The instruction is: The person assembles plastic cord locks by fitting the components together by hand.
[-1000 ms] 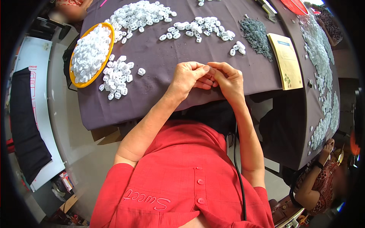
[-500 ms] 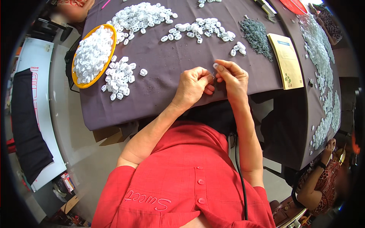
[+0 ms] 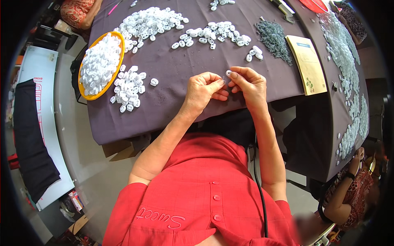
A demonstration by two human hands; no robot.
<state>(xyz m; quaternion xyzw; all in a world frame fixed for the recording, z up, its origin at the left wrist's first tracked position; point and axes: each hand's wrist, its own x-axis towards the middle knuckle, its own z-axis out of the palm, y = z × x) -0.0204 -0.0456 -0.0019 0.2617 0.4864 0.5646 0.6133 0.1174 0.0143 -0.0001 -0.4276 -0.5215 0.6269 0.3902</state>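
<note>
Both my hands are raised over the table's near edge, close together. My right hand (image 3: pixel 249 86) pinches a small white oval plastic piece with holes (image 3: pixel 228 73) between thumb and fingers. Beside it, my left hand (image 3: pixel 205 91) is closed in a pinch, thumb against forefinger; a tiny thing seems to be at its fingertips, too small to name. Beyond my hands lie loose white plastic pieces (image 3: pixel 219 29), a few of them (image 3: pixel 255 51) set apart. A heap of small grey-green plastic parts (image 3: pixel 272 36) sits to the right of these.
An orange-rimmed basket (image 3: pixel 92 97) full of white pieces stands at the left, with piles (image 3: pixel 128 88) beside and behind it (image 3: pixel 152 19). A yellow paper packet (image 3: pixel 305 61) lies at the right. Another person's arm (image 3: pixel 338 203) is at the lower right; a side table (image 3: pixel 328 135) carries more pieces.
My right hand has turned the white piece slightly, bringing it a little left. The left fingertips have drawn slightly back from the right hand. The view has shifted slightly.
</note>
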